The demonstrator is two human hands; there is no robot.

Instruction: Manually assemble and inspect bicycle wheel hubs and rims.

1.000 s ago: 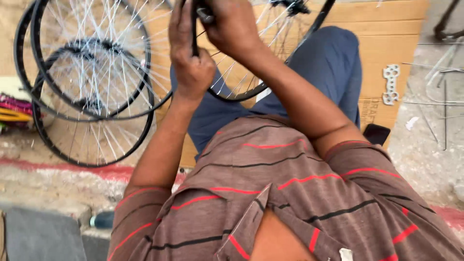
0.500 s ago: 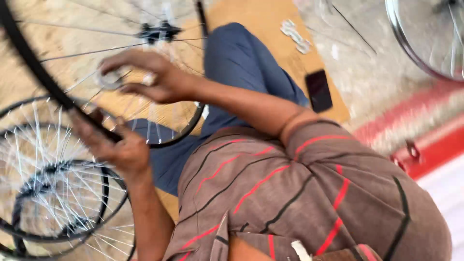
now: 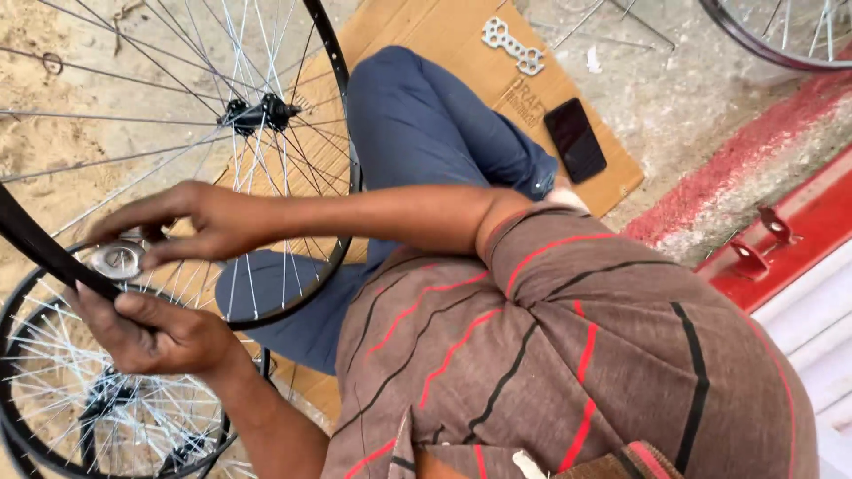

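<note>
Head view: person seated on flat brown cardboard sheet point(image 3: 461, 35).
Left hand point(image 3: 164, 333): fingers curled round black bicycle wheel rim point(image 3: 40, 248), gripping it.
Right hand point(image 3: 200, 222): fingertips pinch small round silver metal tool point(image 3: 115, 260) touching the rim.
Wheel: held over the lap, hub point(image 3: 257, 113) near cardboard's left edge.
Cardboard right edge: black phone point(image 3: 575, 139); top edge: flat silver multi-hole wrench point(image 3: 513, 46).
</note>
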